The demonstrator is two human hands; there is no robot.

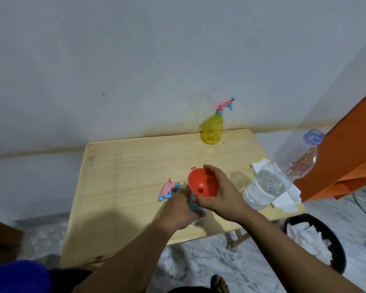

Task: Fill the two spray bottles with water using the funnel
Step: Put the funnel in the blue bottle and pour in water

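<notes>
The right hand (218,193) holds the orange funnel (202,183) by its rim, fingers curled around the right side of the cone; the funnel is round and wide, with a small hole at the bottom and a little tab on the far edge; its spout goes down into the blue spray bottle (195,206), which stands near the front middle of the table (135,166). The left hand (178,210) grips this blue bottle, fingers wrapped around it, so only a small blue part is visible. Just left of the hands lies a loose pink and blue spray head (168,189) on the table. The yellow spray bottle (212,130) stands upright at the far edge of the table, near the wall, with its pink and blue spray head on; it is translucent. At the right side stands a big clear water bottle (283,172), without cap, partly filled; white paper (285,199) lies under it.
</notes>
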